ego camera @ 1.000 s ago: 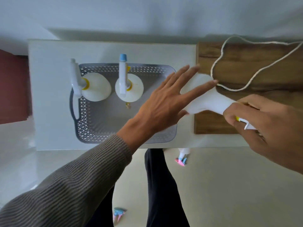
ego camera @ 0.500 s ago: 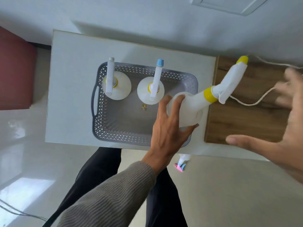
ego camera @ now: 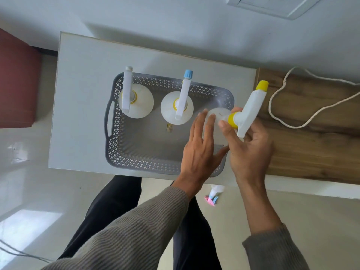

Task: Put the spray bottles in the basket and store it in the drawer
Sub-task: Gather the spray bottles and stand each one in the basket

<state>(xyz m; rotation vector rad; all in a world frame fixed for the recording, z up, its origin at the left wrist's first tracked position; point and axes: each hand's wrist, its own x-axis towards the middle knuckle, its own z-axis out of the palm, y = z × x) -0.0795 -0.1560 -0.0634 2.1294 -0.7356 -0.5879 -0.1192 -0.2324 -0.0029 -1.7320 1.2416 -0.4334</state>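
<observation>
white spray bottle [ego camera: 250, 108], yellow-tipped, tilted

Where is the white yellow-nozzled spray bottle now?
Head view: the yellow-nozzled bottle leans over the grey lattice basket's right end, between left hand and right hand, beside the blue-nozzled bottle.

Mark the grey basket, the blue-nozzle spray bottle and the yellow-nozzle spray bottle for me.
grey basket [ego camera: 106, 121]: head view, on the left handle of its rim.
blue-nozzle spray bottle [ego camera: 184, 94]: head view, on its white sprayer head.
yellow-nozzle spray bottle [ego camera: 253, 103]: head view, on its white sprayer head.
</observation>
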